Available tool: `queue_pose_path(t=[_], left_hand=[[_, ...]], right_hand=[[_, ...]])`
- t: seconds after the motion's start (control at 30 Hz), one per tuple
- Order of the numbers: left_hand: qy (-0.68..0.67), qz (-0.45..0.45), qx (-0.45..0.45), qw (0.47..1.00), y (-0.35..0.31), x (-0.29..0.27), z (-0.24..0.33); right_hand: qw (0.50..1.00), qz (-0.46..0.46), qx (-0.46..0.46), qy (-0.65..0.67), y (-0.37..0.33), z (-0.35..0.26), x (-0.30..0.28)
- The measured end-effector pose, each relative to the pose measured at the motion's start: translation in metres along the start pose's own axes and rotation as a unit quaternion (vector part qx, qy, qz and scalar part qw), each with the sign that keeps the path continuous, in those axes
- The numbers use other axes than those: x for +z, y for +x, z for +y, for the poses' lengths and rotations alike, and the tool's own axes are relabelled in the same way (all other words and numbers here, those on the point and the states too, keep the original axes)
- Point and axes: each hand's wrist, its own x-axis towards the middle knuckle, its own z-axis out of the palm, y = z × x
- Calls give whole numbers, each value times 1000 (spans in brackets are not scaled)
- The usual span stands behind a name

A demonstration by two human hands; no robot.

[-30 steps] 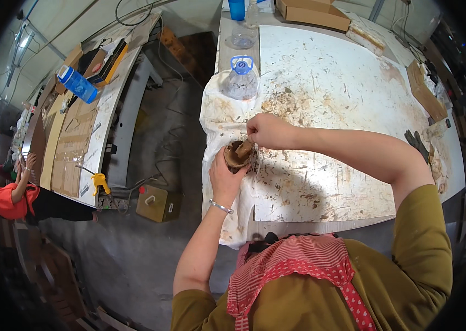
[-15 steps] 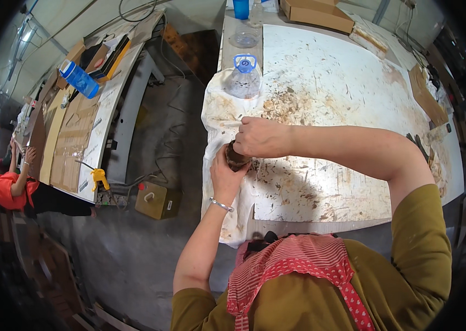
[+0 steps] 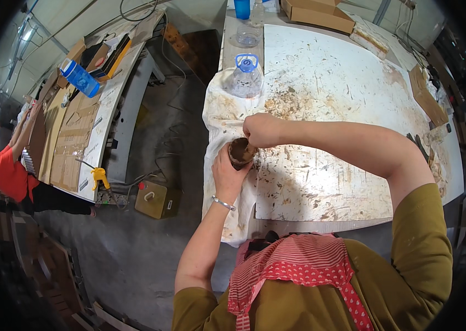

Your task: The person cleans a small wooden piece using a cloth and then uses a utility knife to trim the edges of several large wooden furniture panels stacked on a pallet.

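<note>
My left hand (image 3: 226, 175) is wrapped round a brown, cup-shaped vessel (image 3: 240, 151), with its round mouth facing up and a dark hollow inside. At the far right side of its rim is my right hand (image 3: 263, 131), closed, knuckles up. Whatever its fingers pinch is hidden beneath them. Under the hands lies a stained white cloth (image 3: 217, 107), spread along the left edge of a white board (image 3: 349, 83) marked with brown smears and crumbs.
A clear plastic bottle with a blue handle (image 3: 245, 80) stands beyond my hands, a clear container (image 3: 248, 36) behind it. Cardboard boxes (image 3: 321, 16) sit at the back. Leftward, another table carries a blue bottle (image 3: 81, 80); a person in red (image 3: 9, 174) works beside it.
My right hand has moved off the vessel's mouth to the right and slightly away, uncovering the hollow. My left hand keeps its hold. The person in red has shifted their arms.
</note>
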Motion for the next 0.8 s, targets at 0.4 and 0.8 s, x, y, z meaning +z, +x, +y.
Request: queue_pose_path(t=[0.4, 0.8], left_hand=[[-15, -9, -12, 1000, -2, 1, -2], [-50, 39, 38, 997, 0, 6, -6]], right_hand=[[985, 58, 34, 159, -17, 10, -9], [881, 153, -350, -279, -27, -1, 0]])
